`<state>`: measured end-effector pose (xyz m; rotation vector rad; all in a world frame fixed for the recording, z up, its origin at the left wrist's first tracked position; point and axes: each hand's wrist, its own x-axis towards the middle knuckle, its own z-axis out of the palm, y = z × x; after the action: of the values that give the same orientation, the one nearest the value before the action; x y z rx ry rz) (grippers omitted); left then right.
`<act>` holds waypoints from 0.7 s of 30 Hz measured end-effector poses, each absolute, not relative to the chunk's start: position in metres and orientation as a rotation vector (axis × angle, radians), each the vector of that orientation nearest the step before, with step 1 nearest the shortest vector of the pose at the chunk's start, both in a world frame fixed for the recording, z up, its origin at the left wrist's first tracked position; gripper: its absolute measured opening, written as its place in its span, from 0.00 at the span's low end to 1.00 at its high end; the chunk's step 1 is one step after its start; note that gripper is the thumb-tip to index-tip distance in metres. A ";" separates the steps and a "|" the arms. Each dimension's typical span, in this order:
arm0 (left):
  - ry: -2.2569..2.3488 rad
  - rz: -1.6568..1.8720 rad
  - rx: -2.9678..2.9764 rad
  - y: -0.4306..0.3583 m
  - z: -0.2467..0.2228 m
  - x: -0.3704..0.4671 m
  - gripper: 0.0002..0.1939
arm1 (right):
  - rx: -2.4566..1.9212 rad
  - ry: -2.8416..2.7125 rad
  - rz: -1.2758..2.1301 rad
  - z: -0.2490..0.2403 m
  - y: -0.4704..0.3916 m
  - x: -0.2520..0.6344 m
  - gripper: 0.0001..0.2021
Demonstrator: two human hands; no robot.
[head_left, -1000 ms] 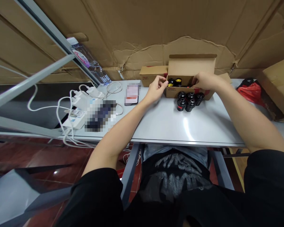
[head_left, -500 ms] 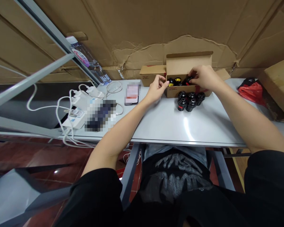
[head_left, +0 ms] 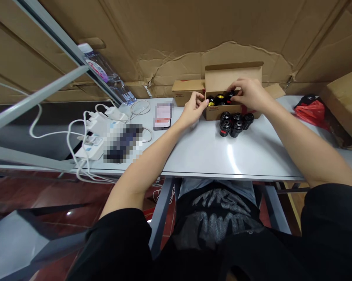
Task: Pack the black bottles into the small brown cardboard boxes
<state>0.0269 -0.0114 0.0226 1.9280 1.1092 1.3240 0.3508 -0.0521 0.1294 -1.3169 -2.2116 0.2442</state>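
Note:
An open cardboard box (head_left: 219, 113) stands at the back of the table, its lid flap raised. Inside sit several black cylindrical parts (head_left: 220, 100), some showing yellow rings. My left hand (head_left: 195, 109) has curled fingers at the box's left edge, with the thumb on the front corner. Over the box's right half, my right hand (head_left: 250, 93) pinches a black cylindrical part with a red mark (head_left: 230, 96), low in the box among the others. Directly in front of the box, several more black cylindrical parts (head_left: 236, 128) stand grouped on the table.
A second cardboard box (head_left: 187, 93) is behind my left hand. Leftward lie a phone (head_left: 162, 116), a pixelated dark object (head_left: 123, 143), a white power strip (head_left: 90, 148) with cables, and a leaning water bottle (head_left: 111, 76). A red bag (head_left: 310, 114) and a large carton (head_left: 347, 103) are at right.
My right hand has shifted slightly left inside the box with the black cylindrical part, closer to the others there. My left hand stays at the box's left edge.

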 end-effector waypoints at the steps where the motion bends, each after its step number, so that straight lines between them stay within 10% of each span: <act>1: 1.107 1.324 1.937 -0.012 0.023 0.027 0.16 | -1.318 -2.211 0.240 0.129 -0.052 0.350 0.19; 21: 1.083 1.313 1.903 -0.018 0.029 0.031 0.17 | -1.336 -2.281 0.246 0.118 -0.036 0.354 0.20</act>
<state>0.0314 -0.0178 0.0286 1.9030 1.0835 1.3129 0.3536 -0.0360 0.1184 -1.3356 -2.2810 0.2464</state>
